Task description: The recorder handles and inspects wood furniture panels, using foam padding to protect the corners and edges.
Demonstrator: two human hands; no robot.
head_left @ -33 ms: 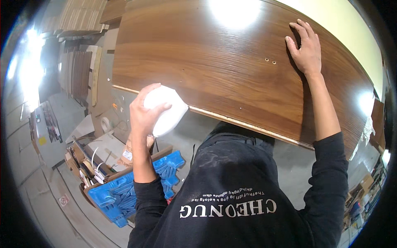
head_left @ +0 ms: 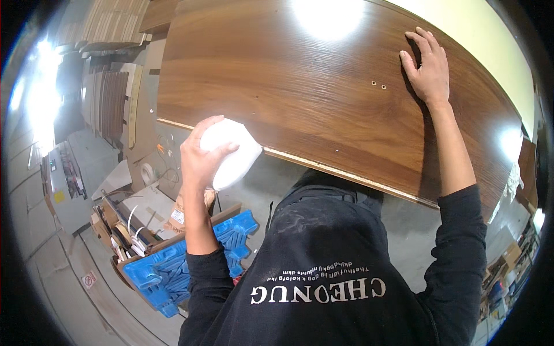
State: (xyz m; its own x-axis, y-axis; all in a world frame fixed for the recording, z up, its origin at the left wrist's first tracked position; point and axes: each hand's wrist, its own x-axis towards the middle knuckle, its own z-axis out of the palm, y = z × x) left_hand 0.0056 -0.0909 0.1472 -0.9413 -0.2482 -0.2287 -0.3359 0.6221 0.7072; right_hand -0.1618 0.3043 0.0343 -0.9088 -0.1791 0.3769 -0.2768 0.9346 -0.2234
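Note:
A dark brown wood-grain panel (head_left: 288, 86) lies before me, its pale raw edge toward my body. Two small round holes show in its surface, right of the middle. At the near left edge my left hand (head_left: 199, 153) is closed around a smooth white rounded object (head_left: 239, 155) with angular corners; glare hides its detail, so I cannot make out its kind. This object overlaps the panel's edge in view. Farther right, my right hand (head_left: 431, 72) rests on the panel with fingers spread, holding nothing.
A blue plastic pallet-like piece (head_left: 167, 271) stands at lower left, beside a box of tools and tape rolls (head_left: 124, 236). Stacked boards (head_left: 107, 104) stand at far left. A pale yellow surface (head_left: 490, 46) borders the panel's far side. White wrapping (head_left: 512, 187) hangs at the right end.

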